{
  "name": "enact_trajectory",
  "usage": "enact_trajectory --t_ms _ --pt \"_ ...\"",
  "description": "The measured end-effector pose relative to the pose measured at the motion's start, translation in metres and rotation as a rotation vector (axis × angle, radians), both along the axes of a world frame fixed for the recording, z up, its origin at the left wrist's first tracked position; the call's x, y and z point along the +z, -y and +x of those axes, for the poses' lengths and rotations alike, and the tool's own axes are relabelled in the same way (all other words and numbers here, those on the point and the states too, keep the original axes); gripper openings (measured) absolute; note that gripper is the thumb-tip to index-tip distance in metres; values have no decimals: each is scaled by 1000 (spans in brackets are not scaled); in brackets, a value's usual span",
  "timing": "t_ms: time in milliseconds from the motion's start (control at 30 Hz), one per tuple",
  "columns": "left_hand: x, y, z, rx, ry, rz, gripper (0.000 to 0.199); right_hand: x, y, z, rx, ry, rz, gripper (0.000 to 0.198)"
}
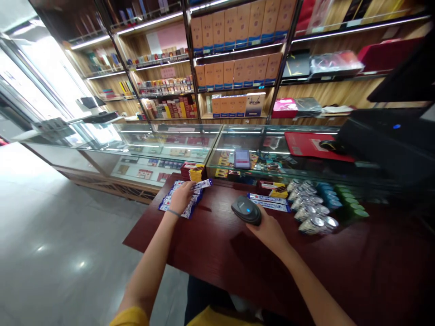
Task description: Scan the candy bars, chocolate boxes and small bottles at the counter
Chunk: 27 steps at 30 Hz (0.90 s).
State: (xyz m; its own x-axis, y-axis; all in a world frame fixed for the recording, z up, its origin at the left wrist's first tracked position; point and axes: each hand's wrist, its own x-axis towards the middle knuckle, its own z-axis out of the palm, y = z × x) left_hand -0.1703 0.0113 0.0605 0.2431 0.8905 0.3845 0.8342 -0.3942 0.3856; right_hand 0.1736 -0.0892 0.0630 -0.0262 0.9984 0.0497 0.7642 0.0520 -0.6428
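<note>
My left hand (181,199) is at the left of the dark red table, fingers closed on a slim blue-and-white snack packet (204,184) that sticks out to the right. Beneath that hand lies a spread of similar blue-and-white packets (186,211), partly covered by it. My right hand (269,228) grips a black barcode scanner (245,209) with a lit blue light, held over the middle of the table. Just beyond the scanner, a few more of these packets (272,203) lie side by side.
Silver-topped cans (311,210), blue cans (328,195) and green cans (350,199) stand in rows at the right. Red and yellow boxes (194,172) are stacked at the table's back edge. Behind run a glass display counter (163,140), a red mat (312,146) and stocked shelves.
</note>
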Motion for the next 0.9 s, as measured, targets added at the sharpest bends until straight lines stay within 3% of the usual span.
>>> enact_trajectory --t_ms 133,300,600,900 --pt "0 -15 -40 -21 -229 8 34 -3 -5 -21 39 -10 21 49" --pt "-10 -39 -65 -41 -328 -18 34 1 -8 -43 66 -7 24 41" --pt "-27 -54 -66 -57 -315 -12 50 0 -9 -55 66 -45 25 43" --pt "-24 -43 -63 -68 -199 23 53 3 -8 -50 67 -55 36 45"
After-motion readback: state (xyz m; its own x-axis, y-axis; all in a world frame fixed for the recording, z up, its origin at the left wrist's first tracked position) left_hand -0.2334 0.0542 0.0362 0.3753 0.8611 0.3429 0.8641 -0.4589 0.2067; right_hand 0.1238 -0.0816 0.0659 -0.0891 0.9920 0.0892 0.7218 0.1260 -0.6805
